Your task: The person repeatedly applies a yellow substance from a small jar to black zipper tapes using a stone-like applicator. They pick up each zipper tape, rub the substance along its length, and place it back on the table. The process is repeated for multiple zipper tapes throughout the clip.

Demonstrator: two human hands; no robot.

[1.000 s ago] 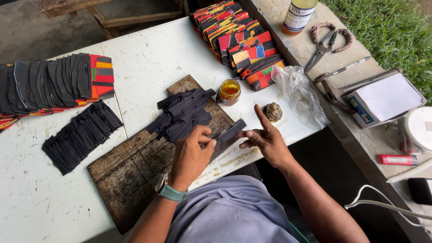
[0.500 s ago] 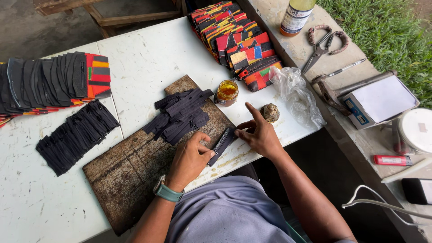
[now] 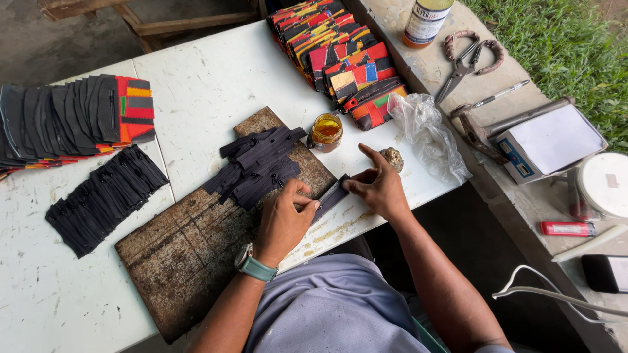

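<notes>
A view from above onto a white tabletop (image 3: 216,78), scuffed and stained.

At the far left, a fanned row of dark pieces with red, orange and green striped ends (image 3: 72,121) runs off the picture's edge, so its full length is cut off. Just below it lies a slanted row of small black strips (image 3: 104,199). Bare white surface stretches below and to the left of that row.

In the middle sits a worn brown wooden board (image 3: 190,255), set at an angle, its lower corner reaching the near edge of the tabletop. A loose pile of black strips (image 3: 255,163) lies on its upper end.

The left hand (image 3: 282,222), with a teal wristwatch (image 3: 255,265), rests on the board's right edge, its grip narrow, fingers pinching the lower end of one black strip (image 3: 332,195). The right hand (image 3: 378,188) pinches the strip's upper end, forefinger raised. The strip lies slanted between the two hands, just off the board and close to the tabletop's near edge. Its middle shows; both ends are hidden under fingers.

Behind the hands stand a small jar of amber liquid (image 3: 326,131) and a small brownish lump (image 3: 392,158), hard to make out. A crumpled clear plastic bag (image 3: 428,134) lies at the right edge, below a stack of colourful striped pouches (image 3: 340,55).

On the concrete ledge (image 3: 523,216) at right are scissors (image 3: 468,62), a pen (image 3: 500,95) and a bottle (image 3: 425,19) cut off at the top.
</notes>
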